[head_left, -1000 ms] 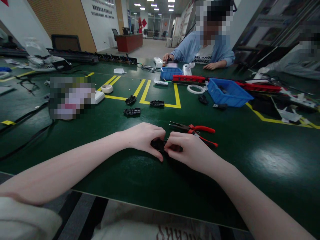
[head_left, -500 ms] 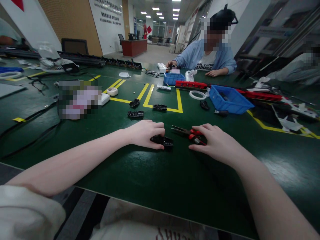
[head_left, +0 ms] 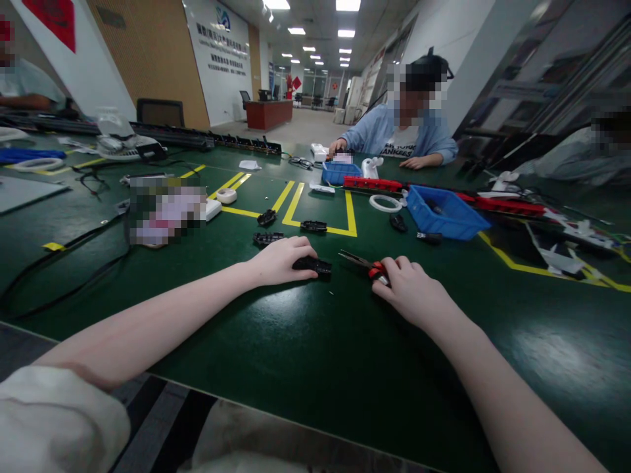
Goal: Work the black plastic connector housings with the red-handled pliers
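Observation:
My left hand [head_left: 282, 263] is closed round a small black plastic part [head_left: 320, 266], whose right end sticks out past the fingers. In my right hand [head_left: 411, 289] are needle-nose pliers with red handles [head_left: 377, 270]. Their dark jaws [head_left: 353, 259] point left, slightly parted, and stand apart from the black part. Beyond my left hand lie three similar black parts: one just behind the fingers [head_left: 267, 238], one farther back [head_left: 267, 217] and one by the yellow tape [head_left: 314, 226]. A tiny pale scrap [head_left: 331, 293] rests on the green table [head_left: 315, 368] between my hands.
At right stand a blue bin [head_left: 444, 213] and two black pieces, one of them a curved piece [head_left: 397, 223]. A tape roll [head_left: 227, 196], a blurred-out phone-like object [head_left: 170, 213] and black cables [head_left: 64, 249] lie left. Across the table a person in a blue shirt [head_left: 379, 128] sits by a smaller blue bin [head_left: 340, 173].
The right hand has closed more firmly over the pliers' handles. The black part in my left hand has turned a little, and a pale scrap now shows on the table. The view has tilted up slightly.

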Demonstrator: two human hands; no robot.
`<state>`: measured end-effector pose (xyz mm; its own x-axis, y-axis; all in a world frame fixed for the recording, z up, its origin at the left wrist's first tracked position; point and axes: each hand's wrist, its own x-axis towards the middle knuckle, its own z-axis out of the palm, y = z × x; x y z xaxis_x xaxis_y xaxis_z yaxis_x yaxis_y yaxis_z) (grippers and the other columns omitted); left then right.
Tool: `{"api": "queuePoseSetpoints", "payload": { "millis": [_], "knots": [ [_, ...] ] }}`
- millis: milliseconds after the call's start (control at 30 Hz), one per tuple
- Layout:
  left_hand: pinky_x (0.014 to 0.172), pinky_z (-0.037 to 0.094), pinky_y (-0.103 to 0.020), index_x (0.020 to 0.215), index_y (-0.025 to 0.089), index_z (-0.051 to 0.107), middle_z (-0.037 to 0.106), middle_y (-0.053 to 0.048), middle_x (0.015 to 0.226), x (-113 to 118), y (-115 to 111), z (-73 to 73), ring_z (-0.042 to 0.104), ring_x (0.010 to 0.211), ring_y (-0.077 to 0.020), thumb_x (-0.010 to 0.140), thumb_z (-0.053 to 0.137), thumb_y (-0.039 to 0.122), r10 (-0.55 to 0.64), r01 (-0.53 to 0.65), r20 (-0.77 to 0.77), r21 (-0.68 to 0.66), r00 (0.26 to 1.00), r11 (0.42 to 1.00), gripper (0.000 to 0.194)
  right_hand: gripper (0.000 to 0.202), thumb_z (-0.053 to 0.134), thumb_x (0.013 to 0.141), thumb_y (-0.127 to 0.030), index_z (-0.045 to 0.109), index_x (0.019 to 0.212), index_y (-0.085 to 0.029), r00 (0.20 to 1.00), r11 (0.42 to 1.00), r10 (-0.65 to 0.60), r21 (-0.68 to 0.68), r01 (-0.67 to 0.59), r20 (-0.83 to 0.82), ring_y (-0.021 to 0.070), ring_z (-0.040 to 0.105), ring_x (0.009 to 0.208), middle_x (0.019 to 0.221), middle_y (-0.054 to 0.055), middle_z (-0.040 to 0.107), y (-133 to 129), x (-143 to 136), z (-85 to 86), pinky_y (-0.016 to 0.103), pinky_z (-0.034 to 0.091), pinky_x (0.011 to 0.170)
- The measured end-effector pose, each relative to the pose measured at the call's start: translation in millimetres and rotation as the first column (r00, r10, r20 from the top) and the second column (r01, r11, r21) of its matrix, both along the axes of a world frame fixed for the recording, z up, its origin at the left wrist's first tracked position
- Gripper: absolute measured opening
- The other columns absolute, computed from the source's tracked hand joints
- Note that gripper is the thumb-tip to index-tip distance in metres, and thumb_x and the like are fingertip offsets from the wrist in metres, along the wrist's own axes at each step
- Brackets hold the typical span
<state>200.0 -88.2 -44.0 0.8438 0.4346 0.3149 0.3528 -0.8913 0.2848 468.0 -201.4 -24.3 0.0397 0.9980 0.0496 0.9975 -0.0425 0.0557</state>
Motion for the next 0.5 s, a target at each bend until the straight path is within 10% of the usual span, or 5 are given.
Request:
{"api": "queuePoseSetpoints", "payload": {
  "millis": [500],
  "knots": [
    [0.092,0.049,-0.037,0.102,0.018,0.071,0.064,-0.008,0.111,4.1,2.8,-3.2,0.062,0.103,-0.0201,0.086,0.071,0.027,-0.114,0.160,0.191,-0.249,0.975,0.955,0.019,0.032,0.051,0.091,-0.048,0.053,0.108,-0.021,0.938,0.946,0.303,0.174,-0.274,-0.171,0.0269,0.060,0.093,0.109,0.011,0.059,5.0,-13.2,-1.4,0.038,0.050,0.070]
  ]
}}
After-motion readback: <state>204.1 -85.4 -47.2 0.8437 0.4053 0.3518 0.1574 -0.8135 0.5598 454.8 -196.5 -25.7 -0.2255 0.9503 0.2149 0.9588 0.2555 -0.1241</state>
